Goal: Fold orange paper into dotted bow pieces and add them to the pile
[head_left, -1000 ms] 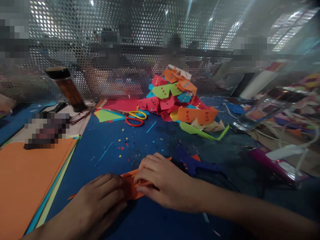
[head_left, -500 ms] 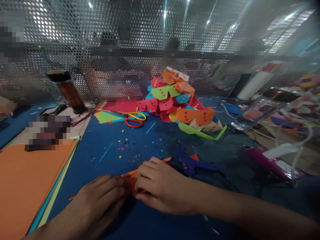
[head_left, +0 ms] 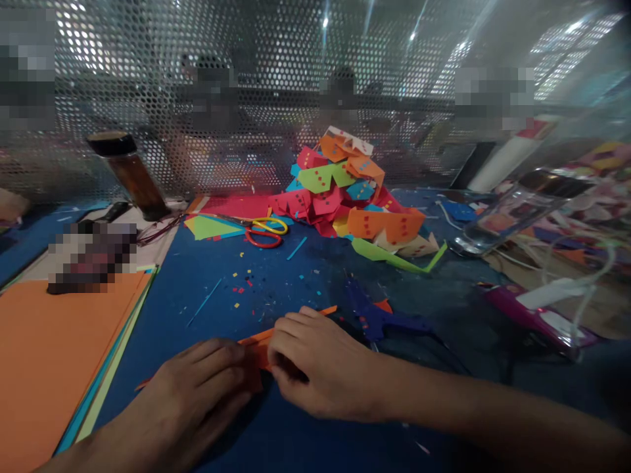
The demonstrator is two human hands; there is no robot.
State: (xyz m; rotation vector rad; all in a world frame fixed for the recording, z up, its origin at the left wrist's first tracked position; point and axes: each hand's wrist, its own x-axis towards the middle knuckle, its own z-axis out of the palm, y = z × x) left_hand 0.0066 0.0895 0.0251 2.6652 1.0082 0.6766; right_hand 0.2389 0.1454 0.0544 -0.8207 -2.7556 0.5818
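A folded orange paper piece (head_left: 257,349) lies on the blue table (head_left: 276,276) right in front of me. My left hand (head_left: 190,394) presses flat on its left part, fingers stretched out over the paper. My right hand (head_left: 318,364) sits on its right part with the fingers curled, pinching the paper's edge. Most of the paper is hidden under both hands; only a thin orange strip shows behind the right fingers.
A stack of coloured sheets, orange on top (head_left: 54,355), lies at the left. Red-and-yellow scissors (head_left: 263,233), a heap of folded paper shapes (head_left: 355,197), a brown bottle (head_left: 131,174), a blue cut-out (head_left: 379,318), a clear jar (head_left: 513,210) and a perforated metal screen (head_left: 276,79) are behind.
My right hand's fingers have curled in and pulled back along the orange paper's edge. The left hand has stayed pressed on the paper.
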